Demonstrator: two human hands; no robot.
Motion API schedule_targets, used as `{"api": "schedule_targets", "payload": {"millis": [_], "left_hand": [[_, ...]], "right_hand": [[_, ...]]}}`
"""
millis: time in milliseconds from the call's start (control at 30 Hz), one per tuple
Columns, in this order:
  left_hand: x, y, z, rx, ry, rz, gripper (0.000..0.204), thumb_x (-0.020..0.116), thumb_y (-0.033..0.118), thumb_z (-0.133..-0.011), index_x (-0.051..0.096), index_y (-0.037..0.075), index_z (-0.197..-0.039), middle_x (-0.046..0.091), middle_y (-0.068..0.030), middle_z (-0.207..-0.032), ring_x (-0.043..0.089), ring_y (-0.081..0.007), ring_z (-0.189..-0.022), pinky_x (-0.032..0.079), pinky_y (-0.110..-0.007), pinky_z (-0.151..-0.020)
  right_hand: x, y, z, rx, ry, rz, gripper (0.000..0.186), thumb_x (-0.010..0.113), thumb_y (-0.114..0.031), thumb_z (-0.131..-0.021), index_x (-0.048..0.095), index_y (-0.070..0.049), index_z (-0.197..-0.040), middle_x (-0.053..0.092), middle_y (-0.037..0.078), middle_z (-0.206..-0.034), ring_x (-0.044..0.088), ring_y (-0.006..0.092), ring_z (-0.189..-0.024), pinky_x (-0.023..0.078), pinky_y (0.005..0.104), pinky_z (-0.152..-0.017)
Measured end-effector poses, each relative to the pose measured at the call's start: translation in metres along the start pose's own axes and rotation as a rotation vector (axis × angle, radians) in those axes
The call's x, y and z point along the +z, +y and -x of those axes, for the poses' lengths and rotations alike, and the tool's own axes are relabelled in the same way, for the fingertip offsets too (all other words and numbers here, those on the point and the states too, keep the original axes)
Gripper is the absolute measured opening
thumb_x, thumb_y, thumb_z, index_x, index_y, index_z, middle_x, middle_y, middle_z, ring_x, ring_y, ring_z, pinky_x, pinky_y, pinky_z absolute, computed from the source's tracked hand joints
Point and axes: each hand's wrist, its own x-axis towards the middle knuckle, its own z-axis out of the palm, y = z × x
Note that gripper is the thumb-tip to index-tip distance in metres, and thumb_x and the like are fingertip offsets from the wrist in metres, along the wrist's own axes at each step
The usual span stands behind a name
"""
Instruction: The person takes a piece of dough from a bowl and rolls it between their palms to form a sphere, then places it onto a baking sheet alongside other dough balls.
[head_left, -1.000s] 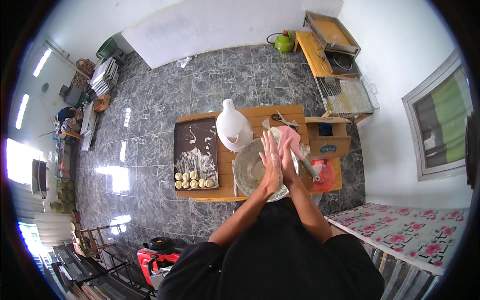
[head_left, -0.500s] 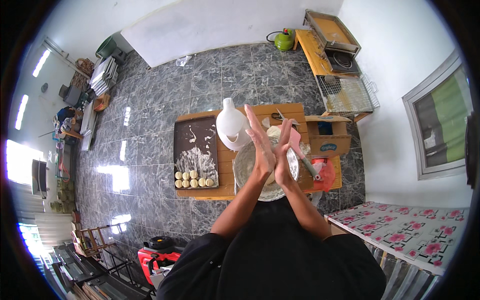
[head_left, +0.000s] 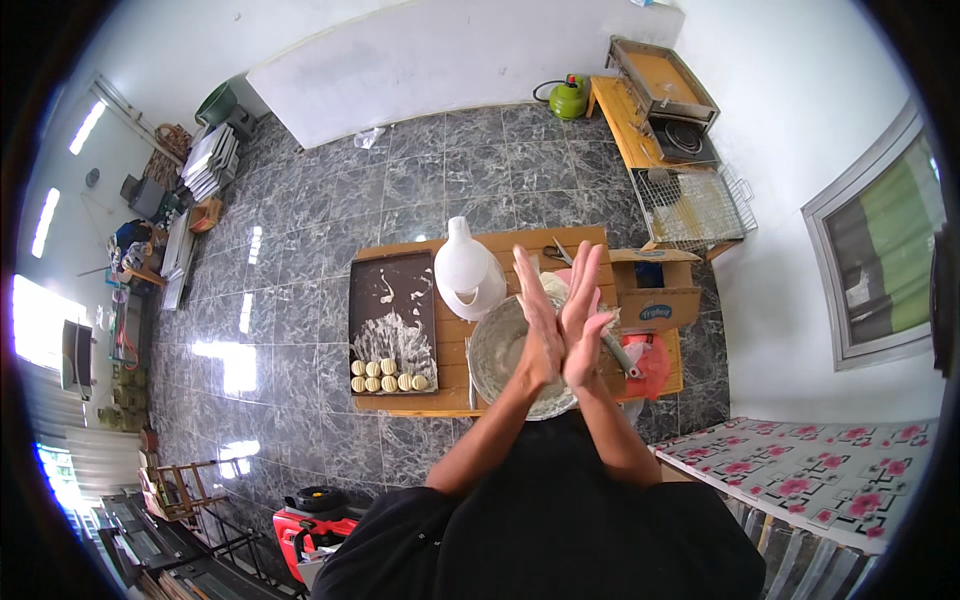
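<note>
My left hand [head_left: 538, 320] and my right hand [head_left: 585, 325] meet at the palms above a whitish-coated metal bowl [head_left: 488, 360], fingers stretched out; whatever is between the palms is hidden. Behind them lies a pink spatula with a grey-green handle [head_left: 632, 365], largely covered. A white plastic jug [head_left: 468, 270] stands left of my hands. At the table's left, a dark tray [head_left: 390, 285] smeared with white holds several pale ridged dough balls [head_left: 388, 382] along its near end. Scissors [head_left: 556, 256] lie at the back.
On the wooden table's [head_left: 450, 400] right are a cardboard box [head_left: 650, 285] and a red plastic bag [head_left: 655, 372]. A bench with metal equipment [head_left: 680, 140] and a green gas cylinder [head_left: 568, 100] stand behind. A flower-covered surface [head_left: 790, 470] is at right, a red machine [head_left: 295, 530] at lower left.
My palms stay together but shift against each other, the right hand now turned with its thumb out to the right. The view has tilted slightly, so the scene sits lower.
</note>
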Motion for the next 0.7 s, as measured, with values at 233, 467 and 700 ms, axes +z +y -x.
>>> {"api": "schedule_targets", "payload": {"millis": [233, 467, 700], "left_hand": [[0.0, 0.013, 0.013, 0.07, -0.083, 0.176, 0.094, 0.002, 0.074, -0.091, -0.018, 0.004, -0.152, -0.022, -0.015, -0.16, -0.023, -0.0304, -0.147, -0.014, -0.05, -0.116], [0.014, 0.012, 0.007, 0.079, -0.095, -0.074, 0.104, 0.013, 0.079, -0.089, -0.02, 0.003, -0.151, -0.022, -0.019, -0.16, -0.021, -0.033, -0.148, -0.011, -0.056, -0.114], [0.018, 0.011, 0.002, 0.137, -0.033, -0.044, 0.104, 0.013, 0.079, -0.088, -0.02, 0.004, -0.152, -0.021, -0.0181, -0.16, -0.017, -0.0321, -0.149, -0.009, -0.052, -0.116]], "right_hand": [[0.004, 0.008, 0.004, 0.041, 0.032, -0.108, 0.097, 0.015, -0.078, -0.09, -0.012, -0.012, -0.156, -0.011, 0.013, -0.163, -0.01, 0.0293, -0.15, -0.003, 0.0509, -0.118], [-0.009, -0.012, -0.002, -0.017, 0.062, -0.178, 0.101, 0.015, -0.081, -0.088, -0.014, -0.012, -0.155, -0.01, 0.013, -0.164, -0.011, 0.0295, -0.15, -0.004, 0.0523, -0.118], [0.003, -0.006, -0.002, -0.01, 0.101, -0.246, 0.1, 0.014, -0.081, -0.087, -0.013, -0.013, -0.156, -0.012, 0.012, -0.163, -0.011, 0.0293, -0.15, -0.003, 0.0534, -0.118]]}}
